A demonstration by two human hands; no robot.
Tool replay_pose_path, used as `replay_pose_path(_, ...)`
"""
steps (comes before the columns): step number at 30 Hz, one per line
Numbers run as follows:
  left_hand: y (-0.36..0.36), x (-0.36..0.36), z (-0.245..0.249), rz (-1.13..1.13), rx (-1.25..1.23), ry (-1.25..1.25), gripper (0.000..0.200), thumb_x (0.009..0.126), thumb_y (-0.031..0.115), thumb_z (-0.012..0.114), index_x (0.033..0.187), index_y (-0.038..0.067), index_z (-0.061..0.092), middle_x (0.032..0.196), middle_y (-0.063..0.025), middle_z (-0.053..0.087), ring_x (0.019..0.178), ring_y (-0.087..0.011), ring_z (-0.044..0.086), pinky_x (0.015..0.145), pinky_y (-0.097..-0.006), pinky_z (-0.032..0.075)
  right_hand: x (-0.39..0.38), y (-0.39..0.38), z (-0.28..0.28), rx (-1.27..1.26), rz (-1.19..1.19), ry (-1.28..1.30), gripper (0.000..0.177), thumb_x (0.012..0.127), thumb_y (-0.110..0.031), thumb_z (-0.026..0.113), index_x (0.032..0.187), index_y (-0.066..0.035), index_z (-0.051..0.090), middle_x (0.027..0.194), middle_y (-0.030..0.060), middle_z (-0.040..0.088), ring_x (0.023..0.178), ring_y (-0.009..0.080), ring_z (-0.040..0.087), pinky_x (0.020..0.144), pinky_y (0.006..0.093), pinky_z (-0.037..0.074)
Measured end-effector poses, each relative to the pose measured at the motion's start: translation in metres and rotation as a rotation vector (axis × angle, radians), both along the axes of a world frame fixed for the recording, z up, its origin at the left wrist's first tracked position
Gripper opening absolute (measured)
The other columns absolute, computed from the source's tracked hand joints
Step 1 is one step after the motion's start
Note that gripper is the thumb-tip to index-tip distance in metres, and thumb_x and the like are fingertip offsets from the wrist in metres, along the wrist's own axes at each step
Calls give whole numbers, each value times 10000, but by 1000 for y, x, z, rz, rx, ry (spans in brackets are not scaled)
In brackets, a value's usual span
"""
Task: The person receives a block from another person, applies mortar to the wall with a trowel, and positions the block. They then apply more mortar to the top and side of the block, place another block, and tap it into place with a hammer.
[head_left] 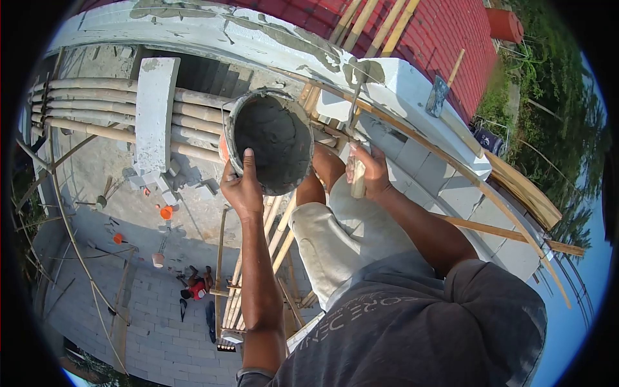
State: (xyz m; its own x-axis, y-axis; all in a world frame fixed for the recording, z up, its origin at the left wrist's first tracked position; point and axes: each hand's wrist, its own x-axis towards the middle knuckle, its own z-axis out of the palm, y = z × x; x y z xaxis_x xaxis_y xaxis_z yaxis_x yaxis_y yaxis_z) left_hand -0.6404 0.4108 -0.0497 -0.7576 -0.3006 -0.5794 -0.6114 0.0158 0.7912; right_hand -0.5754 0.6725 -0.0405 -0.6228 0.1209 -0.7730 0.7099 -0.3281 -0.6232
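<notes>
My left hand (241,188) grips the near rim of a round bucket (308,169), its thumb over the edge. Wet grey mortar (274,138) lies inside the bucket. To the right, my right hand (369,171) is closed around the wooden handle of a trowel (358,184). The trowel's metal neck points up and away, and its mortar-smeared blade end is at the white block wall (406,80). A second tool, flat-bladed with a wooden handle (438,97), rests on that wall.
Bamboo poles (84,103) with a white block (155,113) across them lie at left. A wooden plank (445,161) runs along the right. Far below, a person in red (196,289) is on the paved floor, near orange buckets (166,212). A red tiled roof (445,39) rises beyond the wall.
</notes>
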Motion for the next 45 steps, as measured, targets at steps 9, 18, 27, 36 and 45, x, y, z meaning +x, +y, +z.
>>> replay_pose_path(9, -1, -3, -4, 17, 49, 7, 299, 937, 195, 710, 1133, -29, 680, 1044, -40, 697, 914, -109, 618, 823, -271, 500, 15, -10, 88, -317, -377, -209, 280, 957, -365, 540, 861, -103, 540, 622, 28, 486, 504, 164, 483, 482, 309, 426)
replay_pose_path(18, -3, 7, -1, 260, 137, 81, 206, 950, 198, 712, 968, -8, 706, 807, 41, 624, 711, -48, 480, 636, -230, 402, -13, -31, 49, 613, 1059, 71, 427, 881, -346, 696, 1116, 2, 616, 837, 194, 687, 770, 329, 695, 737, 381, 549)
replay_pose_path(27, -37, 55, -17, 330, 253, -47, 244, 949, 239, 714, 781, 89, 620, 672, 101, 482, 599, -19, 355, 528, -228, 281, -115, -65, -3, 794, 1181, 255, 732, 905, -471, 665, 1425, 0, 456, 1387, 247, 517, 1274, 392, 520, 1051, 455, 419)
replay_pose_path(36, -76, 102, -48, 398, 218, -117, 227, 930, 258, 740, 838, 65, 663, 722, 89, 536, 622, -23, 398, 543, -232, 330, -111, -107, -92, -14, 872, -272, 922, 871, -642, 613, 1556, -119, 286, 1597, 84, 294, 1460, 292, 272, 1136, 561, 247)
replay_pose_path(45, -66, 211, -153, 857, 28, -249, 418, 879, 431, 760, 819, 69, 560, 670, 31, 500, 591, -74, 433, 530, -276, 383, -59, -156, -154, 107, 1240, -209, 784, 879, -542, 653, 1521, -193, 368, 1493, 96, 441, 1399, 277, 370, 1076, 542, 315)
